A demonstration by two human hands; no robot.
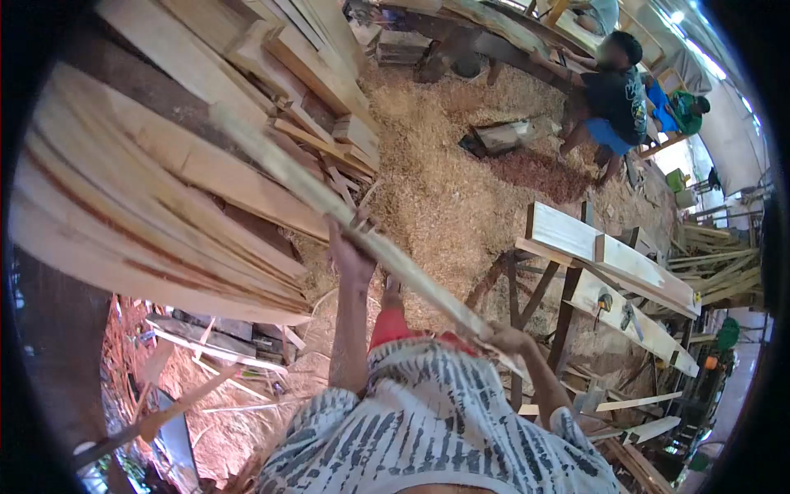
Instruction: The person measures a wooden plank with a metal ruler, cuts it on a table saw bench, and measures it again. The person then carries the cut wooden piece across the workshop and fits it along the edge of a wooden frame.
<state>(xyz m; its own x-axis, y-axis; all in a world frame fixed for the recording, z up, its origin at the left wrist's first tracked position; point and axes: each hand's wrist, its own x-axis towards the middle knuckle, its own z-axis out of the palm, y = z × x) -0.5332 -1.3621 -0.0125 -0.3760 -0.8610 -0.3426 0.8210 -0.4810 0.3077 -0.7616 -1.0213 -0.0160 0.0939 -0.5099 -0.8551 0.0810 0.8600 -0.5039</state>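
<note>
A long, pale wooden plank [411, 267] runs diagonally across my body, its far end up at the left and blurred. My left hand [352, 245] is wrapped round it near the middle. Farther down toward its lower right end, my right hand [506, 338] grips the same plank. The upper end passes in front of a stack of boards [304, 70]. Some of the fingers on both hands are hidden behind the wood.
Broad curved slabs [173, 222] lie at my left. Wood shavings [428, 165] cover the floor. At right stands a trestle bench [564, 284] bearing thick beams [609, 247] and a tape measure [605, 302]. A co-worker [613, 95] bends over a timber [502, 29] at the back; another person [685, 111] sits beyond.
</note>
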